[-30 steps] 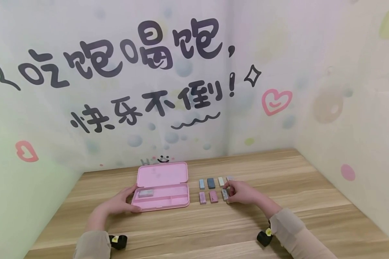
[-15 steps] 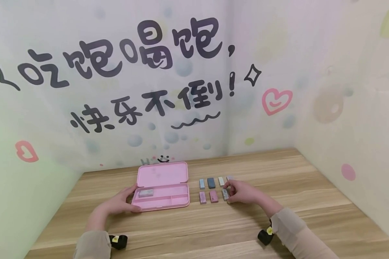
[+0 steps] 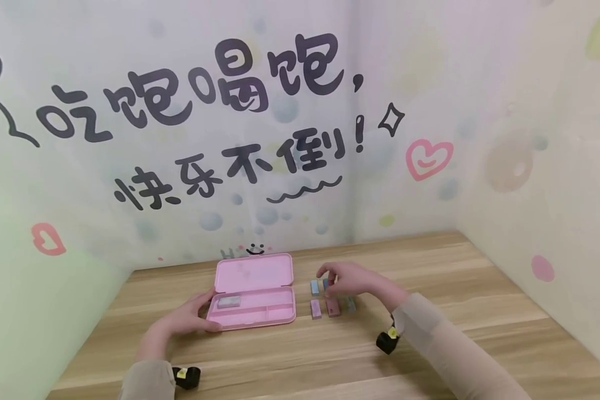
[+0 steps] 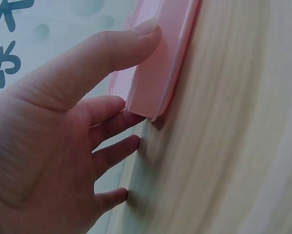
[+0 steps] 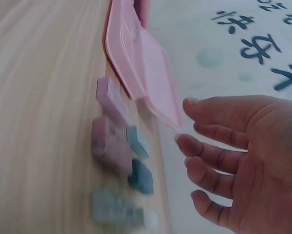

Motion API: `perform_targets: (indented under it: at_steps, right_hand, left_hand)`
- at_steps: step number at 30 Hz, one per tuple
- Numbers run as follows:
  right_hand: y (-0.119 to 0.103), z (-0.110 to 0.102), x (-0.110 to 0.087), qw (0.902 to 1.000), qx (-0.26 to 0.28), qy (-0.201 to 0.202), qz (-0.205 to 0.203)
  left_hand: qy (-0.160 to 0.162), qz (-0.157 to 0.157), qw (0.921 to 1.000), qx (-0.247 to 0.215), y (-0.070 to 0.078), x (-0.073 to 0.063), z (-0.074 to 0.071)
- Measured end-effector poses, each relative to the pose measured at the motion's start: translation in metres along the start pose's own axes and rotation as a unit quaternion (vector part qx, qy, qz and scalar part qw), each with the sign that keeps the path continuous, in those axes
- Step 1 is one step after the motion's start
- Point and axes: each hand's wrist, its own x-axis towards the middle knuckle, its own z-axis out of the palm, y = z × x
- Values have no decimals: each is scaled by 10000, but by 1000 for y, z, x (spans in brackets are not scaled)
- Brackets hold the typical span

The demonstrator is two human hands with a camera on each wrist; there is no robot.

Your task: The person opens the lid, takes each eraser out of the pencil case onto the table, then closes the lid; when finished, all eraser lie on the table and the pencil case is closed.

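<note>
A pink pencil case (image 3: 250,323) lies on the table with its lid (image 3: 255,273) folded back. My left hand (image 3: 191,318) holds its left end, the thumb on the front side and fingers at the back corner. One grey eraser-like block (image 3: 229,301) sits in the long rear compartment. My right hand (image 3: 352,278) hovers over the blocks right of the case, fingers loosely bent and holding nothing. Below it are a light blue block (image 3: 314,287), a mauve block (image 3: 315,309), a darker pink block (image 5: 111,146) and a dark blue block (image 5: 141,176), which the fingers partly cover in the head view.
A grey-green block (image 5: 112,209) and a whitish block (image 5: 150,218) lie at the near end of the group in the right wrist view. The wooden table (image 3: 290,361) meets a printed wall (image 3: 300,222) at the back and plain side walls.
My right hand has lifted from the grey block at the right and shifted left over the blue blocks, leaving it on the table. My left hand stays on the case. The head view has shifted slightly.
</note>
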Motion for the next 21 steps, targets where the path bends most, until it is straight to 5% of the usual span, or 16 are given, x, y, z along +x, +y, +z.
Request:
perform_targets:
  at_steps: [8,14,21]
  right_hand:
    - [-30,14,50,9972,154,-618,-396]
    - [-46,35,95,9939,42,-692,-856]
    - [-64,59,134,9922,-338,-794,-904]
  left_hand:
    - [9,-136,9999,-57,2,-2,1]
    - [79,-166,9998,-76,2,-3,1]
    - [162,-189,9997,-32,1,-1,1]
